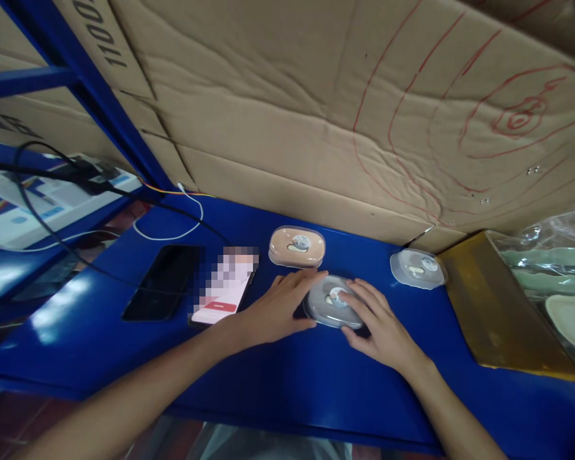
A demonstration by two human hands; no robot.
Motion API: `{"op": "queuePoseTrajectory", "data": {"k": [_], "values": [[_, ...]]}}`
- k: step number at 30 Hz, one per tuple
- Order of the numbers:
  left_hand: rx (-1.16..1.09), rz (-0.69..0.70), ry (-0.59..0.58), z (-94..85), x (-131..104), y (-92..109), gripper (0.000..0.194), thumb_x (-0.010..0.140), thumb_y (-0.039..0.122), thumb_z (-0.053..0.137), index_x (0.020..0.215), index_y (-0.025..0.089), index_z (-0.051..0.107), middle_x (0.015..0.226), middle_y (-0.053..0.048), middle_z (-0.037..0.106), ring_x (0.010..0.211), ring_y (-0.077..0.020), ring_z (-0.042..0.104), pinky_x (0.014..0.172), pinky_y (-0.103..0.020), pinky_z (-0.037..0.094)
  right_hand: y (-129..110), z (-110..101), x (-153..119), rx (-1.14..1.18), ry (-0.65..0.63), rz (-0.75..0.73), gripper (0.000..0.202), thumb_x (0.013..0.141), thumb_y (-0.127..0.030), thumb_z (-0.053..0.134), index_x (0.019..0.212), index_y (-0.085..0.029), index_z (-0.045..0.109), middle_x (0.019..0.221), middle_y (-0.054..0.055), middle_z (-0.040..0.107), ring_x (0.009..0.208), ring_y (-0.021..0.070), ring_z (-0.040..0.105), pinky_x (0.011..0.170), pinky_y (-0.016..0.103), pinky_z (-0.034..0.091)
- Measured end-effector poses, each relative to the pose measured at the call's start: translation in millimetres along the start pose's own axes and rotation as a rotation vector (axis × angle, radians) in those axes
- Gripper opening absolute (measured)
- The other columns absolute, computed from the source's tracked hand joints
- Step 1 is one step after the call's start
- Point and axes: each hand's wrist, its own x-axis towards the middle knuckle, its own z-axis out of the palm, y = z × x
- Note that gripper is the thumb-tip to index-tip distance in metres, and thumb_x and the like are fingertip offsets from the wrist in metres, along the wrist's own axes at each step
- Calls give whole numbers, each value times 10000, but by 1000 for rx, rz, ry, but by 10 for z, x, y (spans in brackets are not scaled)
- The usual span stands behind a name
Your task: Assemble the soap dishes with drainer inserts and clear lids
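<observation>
Head view shows the left hand and the right hand curled around opposite ends of a grey box, holding it between them near the middle of the blue worktop. Uneven pressure from the two sides could make its smooth shell twist or slip; pushed away from the person, it might bump the peach box just beyond, while the left forearm could nudge the lit phone.

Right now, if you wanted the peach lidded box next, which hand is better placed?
Probably the left hand: it lies just in front of the peach lidded box, while the right hand is farther away, at the right side of the nearer grey lidded box.
</observation>
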Motion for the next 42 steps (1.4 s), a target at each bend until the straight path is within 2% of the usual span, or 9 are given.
{"op": "queuePoseTrajectory", "data": {"k": [4, 6, 10, 15, 19, 22, 29, 36, 42], "values": [[188, 44, 259, -172, 47, -13, 491, 1072, 276, 614, 1552, 275, 515, 1619, -126, 563, 1501, -323, 529, 1229, -524, 440, 132, -72, -30, -63, -3, 82, 645, 1045, -342, 640, 1655, -317, 430, 1667, 123, 530, 1566, 365, 465, 1226, 625, 452], [357, -10, 345, -237, 82, -89, 474, 1072, 249, 579, 1544, 231, 540, 1651, -175, 524, 1519, -381, 504, 1208, -579, 432, 221, -109, -57, -110, 4, 156, 634, 1070, -349, 600, 1672, -324, 405, 1693, 116, 502, 1588, 369, 435, 1241, 640, 411], [519, -64, 288, -271, 113, -252, 581, 1027, 273, 666, 1579, 181, 508, 1740, -247, 381, 1625, -451, 343, 1257, -675, 312, 334, -111, -93, -221, 82, 254, 673, 1116, -329, 516, 1740, -311, 263, 1730, 141, 448, 1615, 378, 390, 1249, 659, 361], [370, 36, 125, -265, 18, -122, 509, 908, 329, 833, 1373, 244, 644, 1733, -195, 403, 1632, -450, 323, 1264, -664, 294, 166, -13, -63, -231, 83, 112, 755, 1099, -335, 566, 1762, -308, 204, 1712, 151, 476, 1581, 360, 444, 1236, 604, 392], [195, 158, -22, -285, -67, 65, 556, 874, 348, 882, 1355, 260, 619, 1663, -145, 496, 1530, -389, 465, 1208, -550, 397, -32, 43, -45, -166, 60, -51, 739, 1075, -364, 607, 1737, -272, 292, 1651, 171, 545, 1505, 349, 526, 1185, 555, 452], [77, 141, -60, -327, -69, 129, 559, 873, 475, 880, 1317, 258, 619, 1463, -104, 653, 1340, -349, 597, 1119, -498, 459, -84, 62, -60, -118, 87, -110, 713, 1063, -401, 609, 1707, -231, 353, 1613, 196, 569, 1460, 354, 555, 1144, 541, 478], [120, -44, 136, -342, 73, -73, 436, 963, 447, 788, 1291, 223, 608, 1422, -117, 667, 1305, -347, 601, 1092, -517, 464, -157, 95, -27, -92, 13, -192, 502, 1051, -427, 639, 1511, -234, 594, 1527, 174, 634, 1392, 339, 586, 1128, 521, 461], [170, -44, 172, -244, 211, -263, 412, 969, 390, 779, 1320, 242, 619, 1512, -106, 635, 1413, -344, 581, 1145, -520, 452, -258, 153, 35, -85, -107, -234, 482, 1100, -494, 591, 1487, -209, 610, 1521, 116, 683, 1418, 289, 568, 1157, 497, 410], [214, 33, 176, -192, 223, -365, 335, 1060, 370, 647, 1370, 246, 645, 1575, -128, 594, 1450, -334, 567, 1184, -522, 442, -319, 114, 56, -92, -108, -244, 375, 1132, -366, 539, 1444, -179, 630, 1475, 98, 721, 1371, 254, 605, 1186, 484, 362]]}}
